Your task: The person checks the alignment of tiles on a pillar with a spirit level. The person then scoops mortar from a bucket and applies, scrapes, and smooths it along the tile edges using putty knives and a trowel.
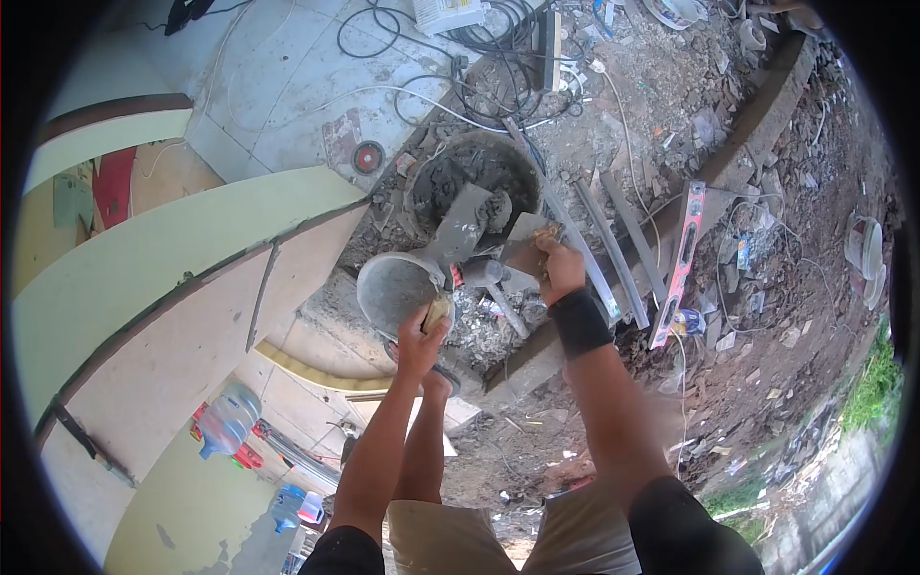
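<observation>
My left hand (420, 343) is closed on a small yellowish piece, which looks like a sponge or cloth, at the near right rim of a round grey bowl (395, 292). My right hand (562, 268), with a black band at the wrist, grips a flat grey plate-like tool (525, 247); its exact shape is hard to tell. Beyond both hands stands a bucket (422, 209) holding dark wet mix, and a flat grey board (462, 225) rests across its near side. A hammer (487, 272) lies between my hands.
A red spirit level (682, 259) and several metal bars (613, 244) lie at right. Coiled cables (460, 81) and a red disc (367, 157) are on the far tiles. A pale low wall (230, 225) stands at left, with a water bottle (230, 420) nearer.
</observation>
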Demonstrator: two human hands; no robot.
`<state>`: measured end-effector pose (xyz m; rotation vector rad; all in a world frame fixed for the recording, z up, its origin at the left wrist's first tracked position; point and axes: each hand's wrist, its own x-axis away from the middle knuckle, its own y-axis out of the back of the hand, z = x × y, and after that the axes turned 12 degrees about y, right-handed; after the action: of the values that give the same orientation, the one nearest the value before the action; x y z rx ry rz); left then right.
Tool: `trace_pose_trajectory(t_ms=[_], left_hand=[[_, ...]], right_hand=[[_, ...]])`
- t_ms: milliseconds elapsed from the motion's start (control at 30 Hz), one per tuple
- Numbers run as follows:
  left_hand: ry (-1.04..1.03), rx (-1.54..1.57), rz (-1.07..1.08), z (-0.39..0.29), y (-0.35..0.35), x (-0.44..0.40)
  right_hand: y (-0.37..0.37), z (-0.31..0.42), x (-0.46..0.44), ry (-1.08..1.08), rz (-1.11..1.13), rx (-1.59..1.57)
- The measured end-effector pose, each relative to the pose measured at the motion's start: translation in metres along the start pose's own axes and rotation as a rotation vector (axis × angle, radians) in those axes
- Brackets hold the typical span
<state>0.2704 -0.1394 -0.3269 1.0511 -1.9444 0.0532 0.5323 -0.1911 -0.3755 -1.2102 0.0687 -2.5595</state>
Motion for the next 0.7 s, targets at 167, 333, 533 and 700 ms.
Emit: trace_pose_trajectory(t_ms=[167,333,533,700], left_hand=[[-0.358,-0.171,-0.185,0.021,-0.003,0.014],[-0.464,-0.323,-0.293,0.021,-0.017,0.005],[-0.312,-0.451,-0.371,0.025,-0.032,-0.008],[0.019,-0.612,-0.238,-0.035,-0.047,-0.037]], right_hand=[[-0.034,0.019,0.034,0.010,0.068,-0.118],[-0.026,0.002,0.033,0.122,0.030,-0.258],[-0.020,0.014,0.014,0.196,0.096,-0.308],[-0.021,0.041,0.027,0.205,0.308,-0.282]])
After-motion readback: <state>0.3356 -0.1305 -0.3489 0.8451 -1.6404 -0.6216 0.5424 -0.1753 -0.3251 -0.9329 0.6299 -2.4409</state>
